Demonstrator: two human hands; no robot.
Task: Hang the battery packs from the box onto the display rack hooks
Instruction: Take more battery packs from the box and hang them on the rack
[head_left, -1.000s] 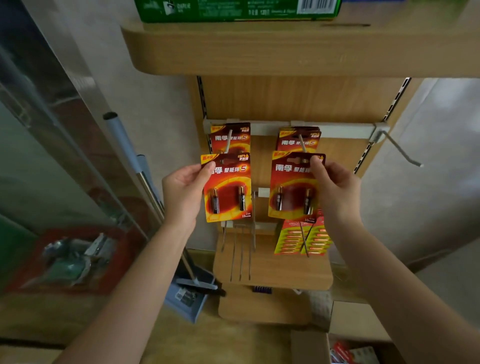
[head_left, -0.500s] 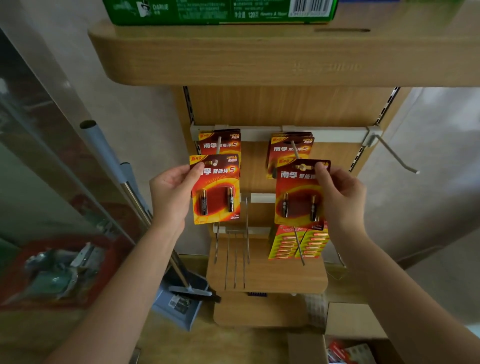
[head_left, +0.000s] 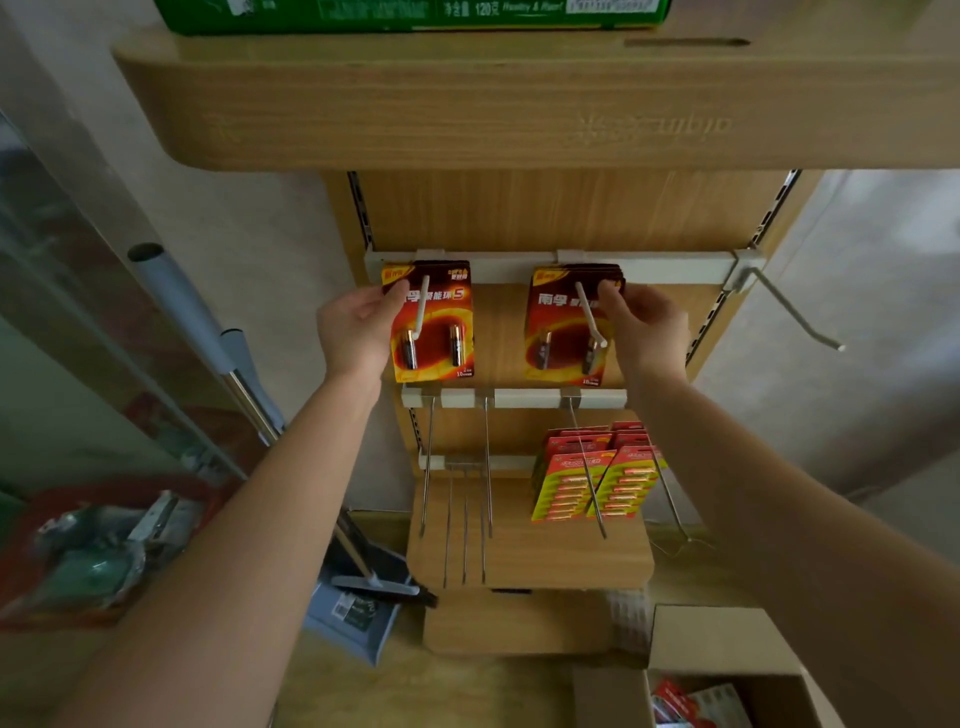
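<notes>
Two red-and-yellow battery packs hang on the top rail's white hooks. My left hand (head_left: 358, 325) pinches the left edge of the left battery pack (head_left: 441, 332), which is threaded on the left hook (head_left: 420, 312). My right hand (head_left: 641, 325) grips the top right of the right battery pack (head_left: 558, 332), slid back on the right hook (head_left: 589, 312) against other packs. The open cardboard box (head_left: 727, 654) sits on the floor at the lower right, with more packs showing inside.
An empty hook (head_left: 795, 312) juts out at the rail's right end. Lower rails carry several bare metal hooks (head_left: 485, 467) and green-yellow battery cards (head_left: 597, 478). A wooden shelf (head_left: 467, 119) overhangs above. A broom and dustpan (head_left: 353, 597) lean at the left.
Both hands moved up and toward the rack, sliding the two packs along the hooks to the back. The camera moved closer.
</notes>
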